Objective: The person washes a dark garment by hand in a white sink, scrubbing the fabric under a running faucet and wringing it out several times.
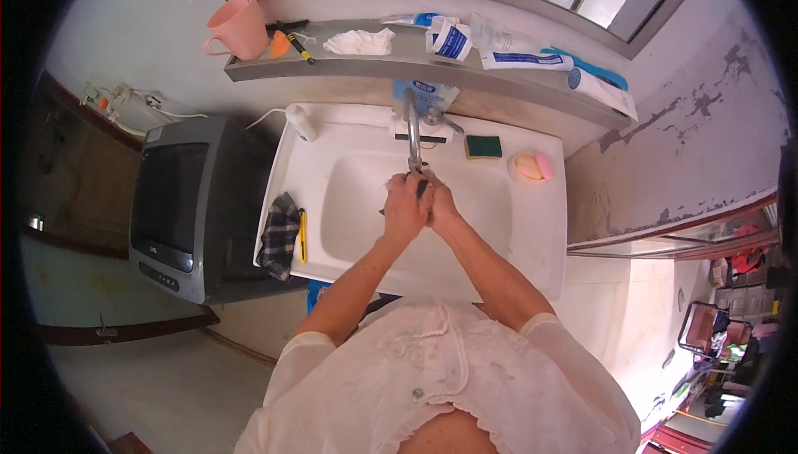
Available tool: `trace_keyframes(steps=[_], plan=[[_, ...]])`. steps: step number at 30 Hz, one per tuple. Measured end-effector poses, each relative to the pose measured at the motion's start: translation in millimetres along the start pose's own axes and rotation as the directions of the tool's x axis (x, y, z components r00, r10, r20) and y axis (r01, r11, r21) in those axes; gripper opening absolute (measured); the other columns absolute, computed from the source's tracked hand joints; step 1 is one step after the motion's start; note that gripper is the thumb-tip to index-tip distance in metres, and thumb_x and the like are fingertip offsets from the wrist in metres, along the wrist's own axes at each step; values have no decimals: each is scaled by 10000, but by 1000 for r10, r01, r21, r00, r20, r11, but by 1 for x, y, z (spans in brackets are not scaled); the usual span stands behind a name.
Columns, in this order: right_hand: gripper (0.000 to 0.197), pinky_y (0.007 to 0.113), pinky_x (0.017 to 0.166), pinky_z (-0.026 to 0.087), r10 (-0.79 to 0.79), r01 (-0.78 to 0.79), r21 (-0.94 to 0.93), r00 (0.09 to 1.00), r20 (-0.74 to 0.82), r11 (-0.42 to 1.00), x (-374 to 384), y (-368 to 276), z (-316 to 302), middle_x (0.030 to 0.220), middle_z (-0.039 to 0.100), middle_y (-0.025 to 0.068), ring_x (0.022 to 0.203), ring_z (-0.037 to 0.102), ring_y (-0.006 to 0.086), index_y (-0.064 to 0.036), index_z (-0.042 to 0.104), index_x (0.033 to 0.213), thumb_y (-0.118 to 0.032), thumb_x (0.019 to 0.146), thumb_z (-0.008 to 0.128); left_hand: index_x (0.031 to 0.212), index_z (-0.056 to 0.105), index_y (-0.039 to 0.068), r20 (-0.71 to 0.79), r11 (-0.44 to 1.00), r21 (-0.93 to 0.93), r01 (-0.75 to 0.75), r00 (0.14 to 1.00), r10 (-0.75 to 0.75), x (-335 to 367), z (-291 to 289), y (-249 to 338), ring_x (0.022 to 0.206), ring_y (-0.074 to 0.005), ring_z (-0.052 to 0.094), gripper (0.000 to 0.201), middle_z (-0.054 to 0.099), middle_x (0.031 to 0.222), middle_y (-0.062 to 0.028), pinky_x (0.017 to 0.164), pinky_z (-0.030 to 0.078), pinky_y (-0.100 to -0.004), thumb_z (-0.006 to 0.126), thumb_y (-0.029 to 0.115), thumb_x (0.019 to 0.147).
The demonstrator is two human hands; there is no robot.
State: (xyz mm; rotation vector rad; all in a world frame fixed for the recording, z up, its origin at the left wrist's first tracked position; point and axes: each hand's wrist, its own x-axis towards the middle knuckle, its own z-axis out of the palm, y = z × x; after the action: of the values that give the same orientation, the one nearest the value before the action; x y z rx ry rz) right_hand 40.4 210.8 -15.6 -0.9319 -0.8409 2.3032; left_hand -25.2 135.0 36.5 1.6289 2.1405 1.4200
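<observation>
A dark item [422,187] is found between the two hands, over the basin [478,242] and just below the mouth of the tap [413,142]; its kind cannot be told, as most of it is covered. The fingers of the left hand [404,206] are curled over its near side, and those of the right hand [444,202] are closed against the other, their tips partly hidden. Whether water is running cannot be confirmed. The step in hand is judged to be rinsing or rubbing the item by both hands. For good practice, the item should be kept low in the basin and directly beneath the spout, so that splash is contained. It should be held firmly by one hand while it is turned and rubbed by the other, each face being exposed in turn. A wet or soapy item may slip, so the grip should not be loosened at both sides together. Knuckles should be kept off the spout. The sponge [483,147] and soap [532,166] are noted behind the basin, to the right, within reach. The yellow cutter [303,236], lying on the left rim beside the plaid cloth [279,236], should be avoided by the left elbow.
</observation>
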Motion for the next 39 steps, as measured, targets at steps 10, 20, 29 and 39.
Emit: trace_keyframes(steps=[10,20,29,39], plan=[[229,252,697,395,-308,295,-600,948,84,744,0,-32,-11,814,578,-13,769,535,109,-88,592,901,-304,849,537,963,536,70,215,942,-312,125,975,-58,4,1,-61,908,-253,493,178,434,1055,-112,836,415,-336,586,104,795],[143,267,700,399,-95,117,-263,991,95,958,-28,-47,-8,844,558,-41,771,526,80,-145,554,878,-285,852,539,1011,519,42,369,922,-316,225,924,-99,-28,-40,-98,934,-212,517,368,523,1008,-86,853,412,-313,566,-80,667],[135,242,674,403,-185,214,-153,965,187,965,-60,-84,22,833,545,4,770,518,101,-91,544,930,-180,851,482,1038,556,6,477,762,-439,477,842,-252,-31,12,-96,896,-174,566,271,597,1000,-98,771,451,-286,602,73,779],[524,339,865,424,-179,106,-766,984,-12,634,-53,-34,-34,1075,554,121,1014,526,243,-75,431,1206,-84,716,617,783,504,46,325,789,-565,240,944,-55,13,-15,-30,632,-69,413,121,474,672,28,588,392,-217,602,106,819]])
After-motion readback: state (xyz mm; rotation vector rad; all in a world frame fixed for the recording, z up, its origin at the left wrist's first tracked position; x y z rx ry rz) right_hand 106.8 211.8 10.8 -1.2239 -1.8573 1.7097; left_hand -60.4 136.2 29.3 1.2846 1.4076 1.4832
